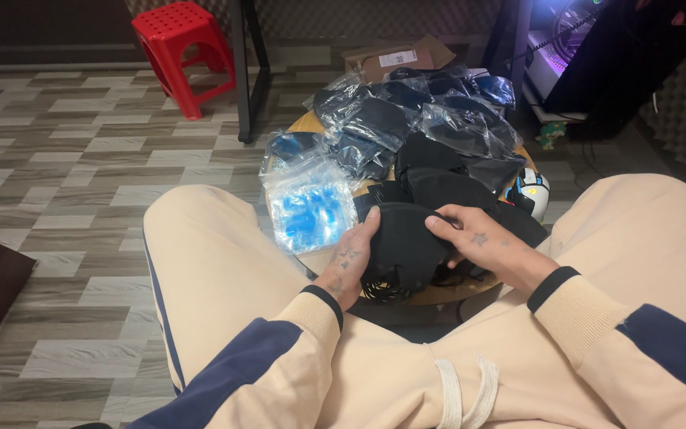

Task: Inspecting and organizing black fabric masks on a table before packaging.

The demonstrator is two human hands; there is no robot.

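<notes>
- You are sitting with your knees spread around a small round wooden table (438, 295), and both hands are working at its near edge.
- Your left hand (348, 262) is cupping the left side of a stack of black face masks (403, 238), fingers curled up against it.
- Your right hand (478, 238) is pinching the top mask from the right, thumb and fingertips closing on the fabric.
- The stack is sitting at the near rim of the table, partly overhanging it toward your lap; thin ear loops are dangling below the left hand.
- Judging by the look, the masks are light, soft and floppy; they are likely sliding against each other, so holding by the folded body, not the loops, seems safer.
- Behind the stack, toward the far side of the table, a pile of clear plastic bags with black masks (406, 119) is crowding the surface.
- Left of the stack, a clear zip bag with blue contents (310, 208) is hanging over the table's left edge.
- A white and blue ball (535, 191) is resting at the table's right side.
- Open room is lying left of the table over the tiled floor (81, 159); a red plastic stool (184, 52) is standing well apart beyond it.
</notes>
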